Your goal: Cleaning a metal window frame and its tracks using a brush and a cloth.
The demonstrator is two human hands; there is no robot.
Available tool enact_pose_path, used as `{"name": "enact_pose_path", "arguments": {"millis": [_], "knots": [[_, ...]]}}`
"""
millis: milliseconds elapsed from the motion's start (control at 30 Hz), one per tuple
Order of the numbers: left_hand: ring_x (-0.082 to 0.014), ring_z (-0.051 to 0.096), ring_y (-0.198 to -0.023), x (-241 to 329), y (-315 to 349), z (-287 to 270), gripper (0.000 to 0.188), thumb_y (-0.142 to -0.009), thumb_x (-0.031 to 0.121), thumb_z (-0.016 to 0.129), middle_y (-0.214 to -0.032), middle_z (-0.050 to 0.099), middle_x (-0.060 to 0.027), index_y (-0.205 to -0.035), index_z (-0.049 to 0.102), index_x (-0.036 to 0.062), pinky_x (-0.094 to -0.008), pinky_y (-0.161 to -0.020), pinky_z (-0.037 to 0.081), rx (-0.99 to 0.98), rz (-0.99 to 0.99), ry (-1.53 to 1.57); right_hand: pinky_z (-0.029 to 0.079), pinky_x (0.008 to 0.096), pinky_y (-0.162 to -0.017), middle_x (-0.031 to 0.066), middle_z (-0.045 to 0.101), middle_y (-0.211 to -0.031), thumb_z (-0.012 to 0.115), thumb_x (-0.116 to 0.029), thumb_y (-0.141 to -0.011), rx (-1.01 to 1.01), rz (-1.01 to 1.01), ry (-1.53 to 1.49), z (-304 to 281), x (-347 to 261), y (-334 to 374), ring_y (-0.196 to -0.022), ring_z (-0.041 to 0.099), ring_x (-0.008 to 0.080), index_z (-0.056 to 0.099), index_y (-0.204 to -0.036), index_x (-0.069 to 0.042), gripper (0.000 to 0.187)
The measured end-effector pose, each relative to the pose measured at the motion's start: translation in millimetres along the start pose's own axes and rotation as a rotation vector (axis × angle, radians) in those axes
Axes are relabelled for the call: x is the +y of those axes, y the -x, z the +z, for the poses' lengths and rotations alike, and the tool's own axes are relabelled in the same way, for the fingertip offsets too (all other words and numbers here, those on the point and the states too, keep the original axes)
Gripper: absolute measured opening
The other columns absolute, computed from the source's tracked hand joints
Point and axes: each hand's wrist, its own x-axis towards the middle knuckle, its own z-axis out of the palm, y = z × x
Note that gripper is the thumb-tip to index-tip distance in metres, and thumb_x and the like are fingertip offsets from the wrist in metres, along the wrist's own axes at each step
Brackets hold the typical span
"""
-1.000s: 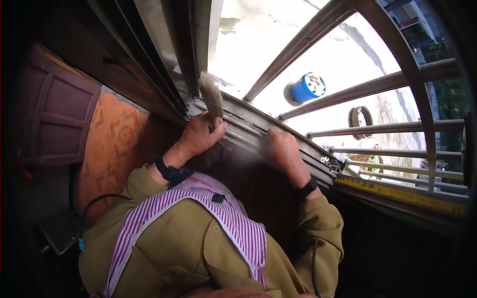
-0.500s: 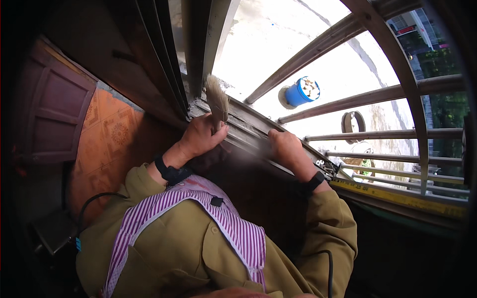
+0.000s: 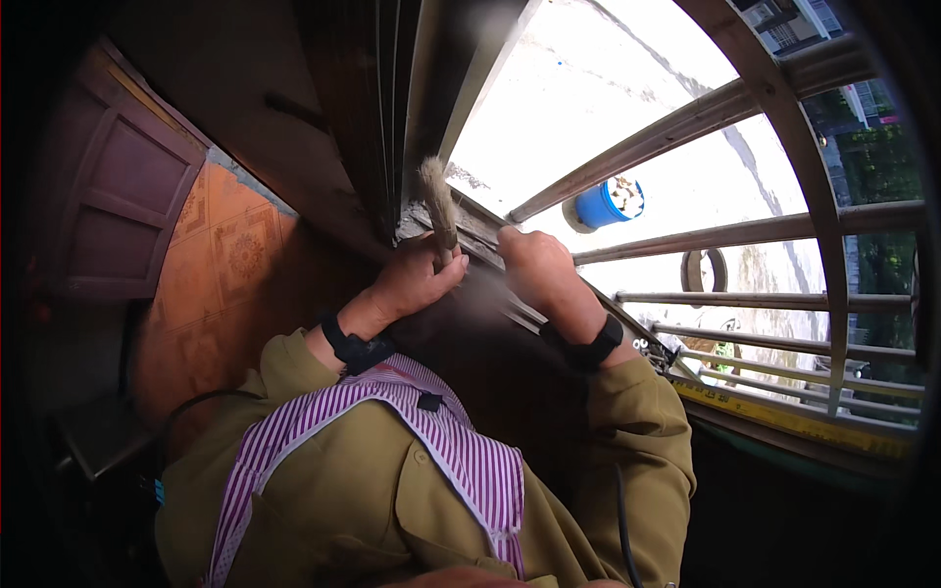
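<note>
My left hand [image 3: 410, 279] is closed round the handle of a paintbrush [image 3: 439, 201], its pale, worn bristles pointing up and away from me. The brush is held over the left end of a dusty window track [image 3: 474, 225]. To its right, my right hand [image 3: 539, 267] is a fist over the same track. A dark, motion-smeared shape shows below and left of this fist. I cannot make out what the fingers hold.
Dark window frames [image 3: 392, 108] rise just beyond the brush. Metal window bars [image 3: 667, 142] cross the right side. Outside stand a blue bucket [image 3: 596, 206] and a round ring-shaped object [image 3: 720, 269]. A brown door [image 3: 127, 196] is at the left, beside orange floor tiles [image 3: 240, 245].
My right hand has moved left along the track, closer to my left hand. The paintbrush stays in my left hand, turned slightly. The whole view has shifted a little.
</note>
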Motion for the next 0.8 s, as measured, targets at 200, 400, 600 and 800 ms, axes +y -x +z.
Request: {"name": "enact_pose_path", "arguments": {"millis": [200,400,600,800], "knots": [[-0.0160,0.057,-0.058,-5,1,2,0.014,-0.081,0.014,0.064,-0.066,0.058,-0.0073,-0.080,0.056,0.0028,-0.0296,-0.056,0.045,0.024,0.016,-0.013,0.047,0.0498,-0.058,0.0233,0.058,-0.062,0.050,-0.003,-0.078,-0.141,0.078,0.069,-8,42,68,-0.062,0.060,0.0417,0.053,-0.076,0.000,0.005],[-0.0151,0.056,-0.058,-6,0,5,0.013,-0.081,0.013,0.064,-0.066,0.057,-0.0061,-0.079,0.056,0.0031,-0.0289,-0.056,0.045,-0.005,0.068,-0.038,0.050,0.0480,-0.062,0.0223,0.061,-0.067,0.054,-0.010,-0.077,-0.150,0.181,0.094,22,48,65,-0.067,0.062,0.0402,0.056,-0.078,0.000,0.010],[-0.0130,0.055,-0.056,-3,0,1,0.012,-0.080,0.011,0.064,-0.061,0.055,-0.0056,-0.078,0.055,0.0024,-0.0274,-0.054,0.044,0.026,0.007,-0.004,0.051,0.0469,-0.065,0.0228,0.062,-0.069,0.056,-0.015,-0.077,-0.150,0.264,-0.005,5,37,59,-0.070,0.063,0.0395,0.058,-0.077,-0.001,0.015],[-0.0142,0.055,-0.057,0,0,2,0.014,-0.081,0.013,0.064,-0.063,0.056,-0.0069,-0.078,0.055,0.0017,-0.0289,-0.056,0.044,0.014,0.027,-0.018,0.050,0.0483,-0.063,0.0233,0.061,-0.068,0.054,-0.011,-0.076,-0.162,0.269,0.034,13,49,79,-0.069,0.063,0.0400,0.057,-0.080,-0.001,0.011]]}}
